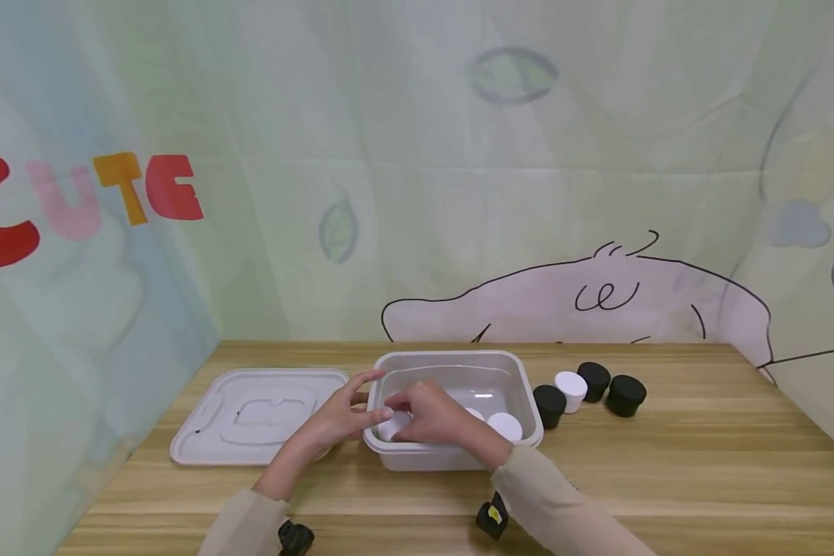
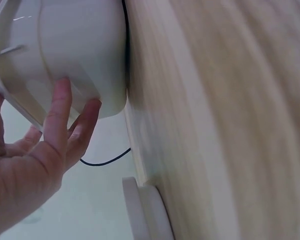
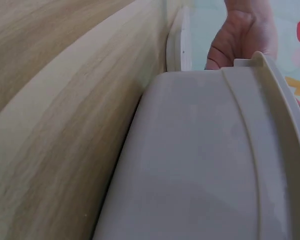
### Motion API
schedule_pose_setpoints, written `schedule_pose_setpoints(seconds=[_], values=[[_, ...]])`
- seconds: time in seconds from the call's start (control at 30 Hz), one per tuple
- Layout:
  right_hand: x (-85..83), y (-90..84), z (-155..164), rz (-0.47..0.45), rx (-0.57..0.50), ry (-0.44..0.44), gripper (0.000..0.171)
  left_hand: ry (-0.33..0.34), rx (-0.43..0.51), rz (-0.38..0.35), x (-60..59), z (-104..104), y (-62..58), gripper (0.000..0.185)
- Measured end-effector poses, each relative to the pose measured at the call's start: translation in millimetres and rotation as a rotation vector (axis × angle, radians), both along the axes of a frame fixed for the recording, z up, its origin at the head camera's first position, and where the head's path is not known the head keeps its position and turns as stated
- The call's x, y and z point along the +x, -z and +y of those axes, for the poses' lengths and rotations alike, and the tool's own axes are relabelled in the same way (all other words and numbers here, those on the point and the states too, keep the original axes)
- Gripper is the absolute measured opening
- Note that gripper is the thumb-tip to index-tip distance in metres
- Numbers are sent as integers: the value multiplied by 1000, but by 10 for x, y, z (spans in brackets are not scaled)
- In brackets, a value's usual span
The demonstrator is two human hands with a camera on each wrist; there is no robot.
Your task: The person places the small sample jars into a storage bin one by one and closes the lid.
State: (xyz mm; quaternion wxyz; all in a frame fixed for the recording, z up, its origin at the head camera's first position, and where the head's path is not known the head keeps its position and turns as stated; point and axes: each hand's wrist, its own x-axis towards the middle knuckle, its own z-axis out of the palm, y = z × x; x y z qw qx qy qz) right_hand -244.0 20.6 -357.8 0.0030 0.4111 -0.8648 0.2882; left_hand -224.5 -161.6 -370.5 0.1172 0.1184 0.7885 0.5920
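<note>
A pale rectangular plastic tub (image 1: 459, 461) stands on the wooden table. Inside its near left corner, my right hand (image 1: 432, 413) pinches a small white-lidded jar (image 1: 393, 425). My left hand (image 1: 340, 417) is at the tub's left side, its thumb reaching over the rim near that jar. In the left wrist view, fairly straight fingers (image 2: 58, 117) of the left hand touch the tub's outer wall. Another white jar (image 1: 505, 426) lies in the near right of the tub, beside one partly hidden by my right forearm. The right wrist view shows mostly the tub's wall (image 3: 190, 155), not the right fingers.
A flat pale lid (image 1: 205, 432) lies on the table left of the tub. Right of the tub stand black jars (image 1: 625, 395) and a white jar (image 1: 571, 391), one black jar (image 1: 549, 405) close against the tub. A printed curtain (image 1: 424, 232) hangs behind the table.
</note>
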Motion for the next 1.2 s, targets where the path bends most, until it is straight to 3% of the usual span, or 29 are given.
schedule_pose_setpoints(seconds=[0.3,0.5,0.83,1.2], values=[[-9,6,63,-21,25,41,39,-47,-30,-9,1,25,-1,71],[-24,-91,269,-133,-61,86,44,-86,-39,-16,-6,45,8,69],[-91,-372,890,-170,-258,168,45,-112,-46,-11,-12,46,11,71],[-118,-470,1695,-110,-300,339,47,-102,-43,-22,-9,30,8,73]])
